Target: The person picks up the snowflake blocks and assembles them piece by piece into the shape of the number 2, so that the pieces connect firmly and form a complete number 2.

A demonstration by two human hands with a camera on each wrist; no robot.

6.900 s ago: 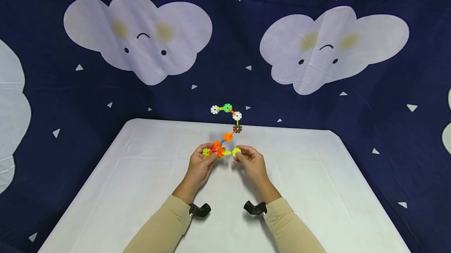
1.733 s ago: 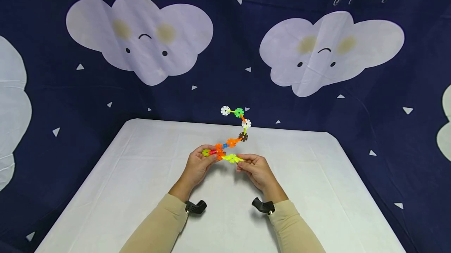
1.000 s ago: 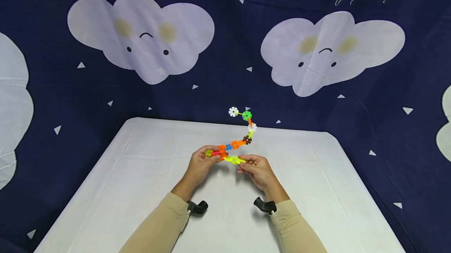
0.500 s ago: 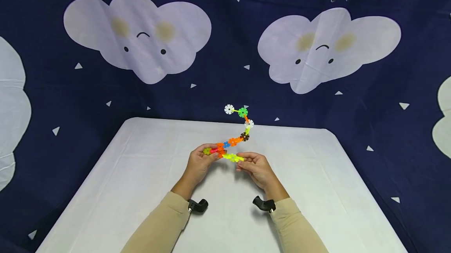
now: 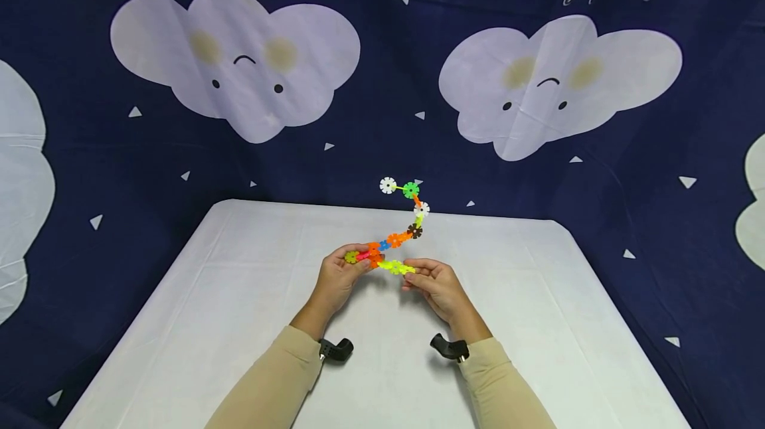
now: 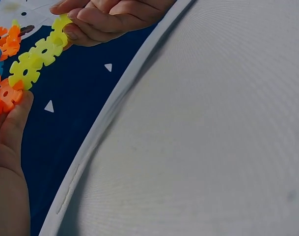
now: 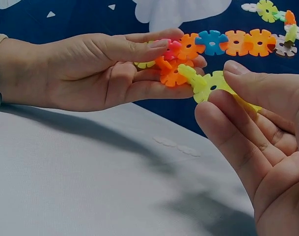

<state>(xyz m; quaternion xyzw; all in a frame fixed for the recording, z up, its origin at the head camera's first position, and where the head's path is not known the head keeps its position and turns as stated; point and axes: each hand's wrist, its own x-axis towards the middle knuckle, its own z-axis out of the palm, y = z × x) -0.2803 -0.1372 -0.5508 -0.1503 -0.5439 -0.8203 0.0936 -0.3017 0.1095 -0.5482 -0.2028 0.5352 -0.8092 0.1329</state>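
Observation:
A chain of interlocking snowflake discs [image 5: 394,240] is held up over the table. My left hand [image 5: 336,281] grips its red and orange discs, thumb on top, with a yellow-green disc [image 5: 351,257] poking out by the fingers. From there one arm runs through blue, orange, brown and white discs to a green disc [image 5: 410,190] and a white end disc [image 5: 388,185]. A second, short arm of yellow discs [image 6: 43,50] points right. Between thumb and fingers, my right hand [image 5: 439,288] pinches the outermost yellow disc; its fingers partly cover that piece in the right wrist view.
A white-covered table [image 5: 239,349] lies beneath both hands, its far edge just beyond the chain. Behind it hangs a dark blue cloth [image 5: 382,84] printed with clouds and small triangles. Black wrist-worn cameras [image 5: 337,350] sit on both wrists.
Earliest, my right hand held a yellow disc apart from the chain; now the yellow arm is longer and joined, and my right hand pinches its end. Over the last second, the chain shifted only slightly.

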